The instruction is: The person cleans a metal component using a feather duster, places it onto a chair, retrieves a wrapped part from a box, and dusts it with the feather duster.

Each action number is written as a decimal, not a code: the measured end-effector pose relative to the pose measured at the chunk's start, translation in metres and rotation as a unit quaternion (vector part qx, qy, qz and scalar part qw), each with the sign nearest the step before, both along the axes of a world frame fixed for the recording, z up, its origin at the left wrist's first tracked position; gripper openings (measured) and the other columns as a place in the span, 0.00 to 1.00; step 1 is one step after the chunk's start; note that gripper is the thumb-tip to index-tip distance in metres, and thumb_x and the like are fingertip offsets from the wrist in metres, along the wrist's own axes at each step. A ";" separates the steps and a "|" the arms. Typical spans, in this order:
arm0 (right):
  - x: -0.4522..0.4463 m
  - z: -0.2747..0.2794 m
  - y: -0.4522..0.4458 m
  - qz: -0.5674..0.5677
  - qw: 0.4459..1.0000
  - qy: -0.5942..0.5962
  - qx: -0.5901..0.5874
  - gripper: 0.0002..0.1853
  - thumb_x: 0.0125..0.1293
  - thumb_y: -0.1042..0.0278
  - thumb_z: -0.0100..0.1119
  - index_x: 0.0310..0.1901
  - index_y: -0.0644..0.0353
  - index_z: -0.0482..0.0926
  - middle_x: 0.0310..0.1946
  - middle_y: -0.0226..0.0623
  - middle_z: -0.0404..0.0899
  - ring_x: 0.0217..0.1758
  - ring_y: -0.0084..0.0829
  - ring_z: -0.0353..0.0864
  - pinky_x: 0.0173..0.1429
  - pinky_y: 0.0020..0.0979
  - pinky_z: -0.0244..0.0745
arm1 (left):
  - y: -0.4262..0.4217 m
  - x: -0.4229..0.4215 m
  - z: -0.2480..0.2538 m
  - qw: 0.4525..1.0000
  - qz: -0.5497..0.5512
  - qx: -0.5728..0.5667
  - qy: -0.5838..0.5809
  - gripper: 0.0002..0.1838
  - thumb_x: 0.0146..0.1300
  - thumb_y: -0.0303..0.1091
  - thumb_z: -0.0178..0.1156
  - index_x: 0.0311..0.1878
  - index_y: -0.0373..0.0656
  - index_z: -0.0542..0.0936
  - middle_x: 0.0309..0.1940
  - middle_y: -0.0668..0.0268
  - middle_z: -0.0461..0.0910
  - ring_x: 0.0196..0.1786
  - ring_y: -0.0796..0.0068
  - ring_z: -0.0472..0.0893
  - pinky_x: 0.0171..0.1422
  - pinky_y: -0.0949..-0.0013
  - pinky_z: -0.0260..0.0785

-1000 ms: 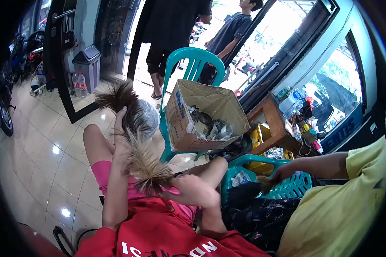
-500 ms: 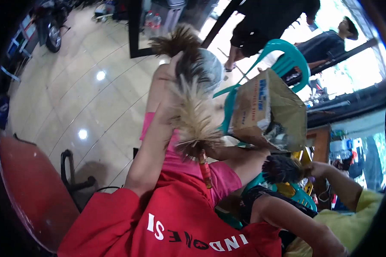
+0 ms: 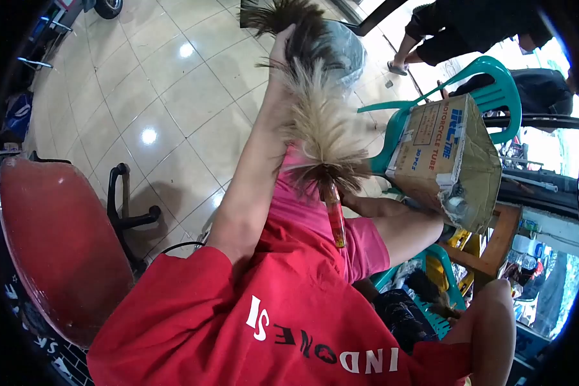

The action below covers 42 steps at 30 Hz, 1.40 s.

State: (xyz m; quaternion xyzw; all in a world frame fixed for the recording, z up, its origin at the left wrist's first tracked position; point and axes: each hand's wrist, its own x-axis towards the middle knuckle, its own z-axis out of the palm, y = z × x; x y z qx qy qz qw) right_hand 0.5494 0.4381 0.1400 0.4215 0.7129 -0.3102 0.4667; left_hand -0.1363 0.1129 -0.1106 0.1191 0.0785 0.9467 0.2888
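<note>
A feather duster (image 3: 325,122) with dark and cream feathers stands over my lap. Its red handle (image 3: 335,215) points down against my pink shorts (image 3: 302,209). My left arm is stretched forward, and my left hand (image 3: 282,48) is closed around the feathers near the far end; the feathers hide most of its fingers. My bent right arm (image 3: 489,321) shows at the lower right, but the hand lies outside the picture. Just beyond that arm, another person's hand (image 3: 455,315) is beside a dark feather duster (image 3: 428,286), partly hidden.
A worn cardboard box (image 3: 431,138) rests on a green plastic chair (image 3: 498,83) ahead on the right. At left is a red office chair (image 3: 64,238) with a black armrest. A wrapped grey bundle (image 3: 347,55) stands behind my left hand. Two people in dark clothes are at the top right.
The view has shifted, so the box and my duster appear farther right. My right elbow has swung outward to the right. The other person's yellow shirt is no longer visible.
</note>
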 end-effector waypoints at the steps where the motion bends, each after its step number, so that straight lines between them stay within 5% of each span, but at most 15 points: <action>1: 0.007 0.002 -0.010 -0.010 1.000 0.006 0.003 0.15 0.70 0.73 0.60 0.57 0.66 0.77 0.40 0.28 0.82 0.42 0.21 0.77 0.50 0.28 0.74 | -0.005 -0.003 0.003 1.000 -0.016 0.019 -0.006 0.21 0.73 0.43 0.52 0.61 0.40 0.76 0.51 0.62 0.82 0.52 0.68 0.82 0.59 0.64 0.77; 2: 0.013 0.003 -0.018 -0.019 1.000 0.012 0.007 0.15 0.70 0.73 0.60 0.57 0.66 0.77 0.40 0.27 0.82 0.42 0.21 0.77 0.50 0.27 0.74 | 0.000 -0.002 0.010 0.993 0.073 -0.075 -0.046 0.20 0.74 0.47 0.49 0.51 0.43 0.83 0.42 0.64 0.86 0.45 0.68 0.84 0.54 0.63 0.79; 4: 0.020 0.010 -0.032 -0.032 0.999 0.027 0.012 0.15 0.70 0.73 0.60 0.56 0.66 0.77 0.40 0.27 0.81 0.42 0.21 0.76 0.49 0.27 0.74 | 0.000 -0.011 0.009 0.989 0.122 -0.061 -0.062 0.21 0.72 0.46 0.52 0.51 0.37 0.82 0.43 0.62 0.85 0.45 0.66 0.84 0.53 0.62 0.80; 11: 0.011 0.035 -0.045 -0.043 0.995 0.080 0.042 0.14 0.70 0.72 0.61 0.55 0.66 0.77 0.39 0.27 0.80 0.42 0.20 0.76 0.49 0.27 0.73 | -0.017 -0.030 0.004 0.997 0.050 0.022 0.044 0.21 0.72 0.44 0.52 0.55 0.36 0.81 0.48 0.61 0.85 0.50 0.65 0.84 0.58 0.60 0.78; 13: 0.007 0.041 -0.043 -0.042 0.993 0.094 0.051 0.14 0.70 0.72 0.62 0.55 0.66 0.77 0.38 0.26 0.80 0.42 0.20 0.76 0.48 0.27 0.73 | -0.019 -0.024 0.012 0.992 0.114 -0.023 0.047 0.21 0.72 0.44 0.53 0.56 0.36 0.81 0.49 0.61 0.85 0.51 0.65 0.83 0.60 0.59 0.77; 15: 0.006 0.047 -0.040 -0.043 0.992 0.101 0.059 0.14 0.70 0.72 0.62 0.55 0.66 0.77 0.38 0.26 0.80 0.41 0.20 0.75 0.48 0.27 0.73 | -0.024 -0.029 0.010 0.996 0.034 0.074 0.044 0.20 0.72 0.43 0.53 0.56 0.36 0.81 0.49 0.61 0.85 0.51 0.65 0.83 0.59 0.60 0.77; 18: 0.003 0.047 -0.032 -0.047 0.991 0.107 0.063 0.14 0.70 0.71 0.63 0.54 0.66 0.77 0.38 0.26 0.80 0.41 0.20 0.75 0.48 0.27 0.73 | -0.030 -0.032 0.016 0.990 0.127 -0.033 -0.060 0.19 0.73 0.43 0.52 0.53 0.38 0.82 0.44 0.64 0.85 0.46 0.67 0.84 0.53 0.65 0.79; 25: 0.015 0.036 -0.022 -0.064 0.981 0.160 0.086 0.14 0.71 0.70 0.63 0.53 0.66 0.77 0.38 0.27 0.79 0.41 0.20 0.75 0.47 0.27 0.72 | -0.057 -0.004 0.032 0.987 0.124 -0.029 -0.100 0.19 0.72 0.46 0.54 0.51 0.41 0.83 0.41 0.64 0.86 0.43 0.69 0.84 0.51 0.65 0.80; 29: -0.096 0.014 -0.031 -0.028 0.957 0.280 0.071 0.14 0.71 0.68 0.61 0.53 0.65 0.77 0.39 0.30 0.80 0.40 0.21 0.76 0.47 0.26 0.73 | -0.094 0.000 0.055 0.982 0.149 -0.013 -0.118 0.19 0.72 0.48 0.55 0.49 0.42 0.83 0.40 0.64 0.86 0.41 0.71 0.85 0.49 0.65 0.80; 32: -0.188 -0.004 -0.044 0.005 0.923 0.384 0.036 0.14 0.72 0.66 0.60 0.53 0.65 0.77 0.40 0.32 0.80 0.39 0.22 0.76 0.47 0.25 0.73 | -0.142 0.021 0.091 0.980 0.114 0.032 -0.159 0.19 0.72 0.48 0.53 0.47 0.41 0.83 0.37 0.64 0.85 0.38 0.71 0.84 0.47 0.64 0.81; 35: -0.283 -0.014 -0.075 0.032 0.878 0.477 -0.037 0.14 0.73 0.65 0.59 0.52 0.65 0.77 0.41 0.34 0.80 0.38 0.23 0.77 0.47 0.24 0.73 | -0.191 0.031 0.085 0.974 0.175 0.048 -0.139 0.20 0.73 0.49 0.52 0.47 0.41 0.83 0.37 0.65 0.85 0.39 0.72 0.84 0.51 0.66 0.80; 36: -0.311 -0.019 -0.096 0.032 0.862 0.502 -0.063 0.14 0.73 0.64 0.58 0.52 0.65 0.77 0.41 0.35 0.80 0.38 0.23 0.77 0.46 0.24 0.73 | -0.201 0.034 0.088 0.956 0.256 -0.034 -0.139 0.21 0.74 0.49 0.51 0.48 0.41 0.82 0.38 0.65 0.85 0.41 0.73 0.84 0.52 0.67 0.79; 42: -0.440 0.001 -0.210 -0.004 0.580 0.752 -0.313 0.15 0.74 0.60 0.56 0.51 0.64 0.77 0.39 0.37 0.80 0.33 0.24 0.76 0.42 0.23 0.73 | -0.263 0.075 0.104 0.961 0.250 0.034 -0.116 0.21 0.75 0.50 0.48 0.52 0.43 0.82 0.42 0.65 0.85 0.44 0.74 0.84 0.52 0.67 0.79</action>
